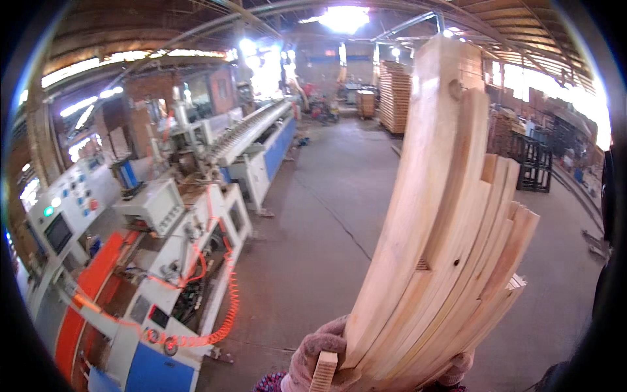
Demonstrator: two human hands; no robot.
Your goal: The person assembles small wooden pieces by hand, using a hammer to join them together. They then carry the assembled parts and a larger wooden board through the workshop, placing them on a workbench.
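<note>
A thick stack of pale wooden boards (pixel 418 261) rises at a tilt in front of me, reaching toward the upper right. The boards have uneven ends, and one shows a dark knot. My left hand (pixel 317 353), in a pinkish work glove, is closed around the lower left side of the stack. Beside its fingers juts the end of a short wooden strip (pixel 324 371). At the stack's lower right, my gloved right hand (pixel 458 369) wraps the boards from the other side, its fingers mostly hidden by the wood.
A long white and blue machine (pixel 261 170) runs down the left, with a control panel (pixel 65 209) and a coiled orange air hose (pixel 228 307) nearby. A cable (pixel 333 212) crosses the concrete floor. Stacked wood (pixel 394 98) stands far ahead; a dark metal rack (pixel 534 163) is right.
</note>
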